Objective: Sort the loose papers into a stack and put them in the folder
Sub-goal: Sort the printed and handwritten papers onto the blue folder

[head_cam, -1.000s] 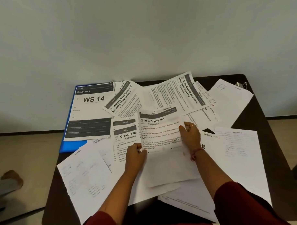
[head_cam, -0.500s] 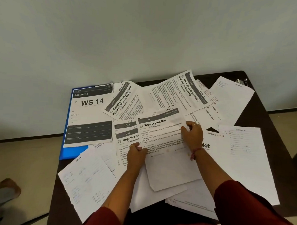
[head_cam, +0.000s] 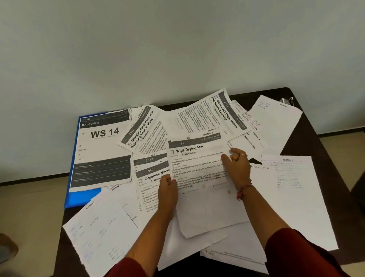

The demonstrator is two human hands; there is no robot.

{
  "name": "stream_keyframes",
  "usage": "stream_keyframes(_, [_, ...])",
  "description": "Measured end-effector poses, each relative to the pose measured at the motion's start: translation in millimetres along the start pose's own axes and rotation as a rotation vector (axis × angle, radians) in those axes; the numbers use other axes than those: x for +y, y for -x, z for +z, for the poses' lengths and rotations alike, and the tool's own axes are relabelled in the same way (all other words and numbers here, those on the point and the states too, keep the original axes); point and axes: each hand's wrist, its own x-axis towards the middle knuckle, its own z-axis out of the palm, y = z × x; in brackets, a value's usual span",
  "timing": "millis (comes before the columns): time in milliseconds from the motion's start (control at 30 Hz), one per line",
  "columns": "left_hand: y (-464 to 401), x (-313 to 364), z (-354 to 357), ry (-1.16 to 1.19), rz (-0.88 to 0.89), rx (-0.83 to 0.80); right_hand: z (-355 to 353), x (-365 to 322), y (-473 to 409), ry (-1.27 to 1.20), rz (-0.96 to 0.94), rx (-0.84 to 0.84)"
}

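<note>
sheet (head_cam: pixel 199 170) nudged toward 12 o'clock since a second ago | left hand (head_cam: pixel 167 192), right hand (head_cam: pixel 237 168) fingers pinching its edges | stack barely begun; folder (head_cam: pixel 82 199) at 9 o'clock.

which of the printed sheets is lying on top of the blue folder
The "WS 14" sheet, headed "Balcony 2", at the table's far left. It alone covers the blue folder; the other printed sheets lie to its right, on the table or on other papers.

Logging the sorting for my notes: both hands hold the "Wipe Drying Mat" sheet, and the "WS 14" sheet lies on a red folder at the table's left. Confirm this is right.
Not quite: the folder under the "WS 14" sheet is blue, not red, as the head view shows. The rest stands: the left hand and right hand hold the "Wipe Drying Mat" sheet.
</note>
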Motion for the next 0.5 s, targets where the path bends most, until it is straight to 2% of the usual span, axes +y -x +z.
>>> stream_keyframes(167, [-7.5, 12.4, 8.6, 0.0, 0.028, -0.038, -24.6, 6.4, -1.2, -0.105, -0.024, -0.152])
stream_keyframes(267, [-13.2, 29.1, 17.5, -0.019, 0.062, -0.081, -37.8, 8.9, -3.1, -0.19, -0.02, -0.181])
stream_keyframes(367, [-24.6, 48.1, 29.7, -0.073, 0.106, -0.148, -45.8, 13.3, -9.6, -0.178, -0.008, -0.167])
stream_keyframes(500, [-58.2, 83.1, 48.2, -0.191, 0.22, -0.199, -52.8, 13.9, -24.5, -0.301, 0.084, -0.078])
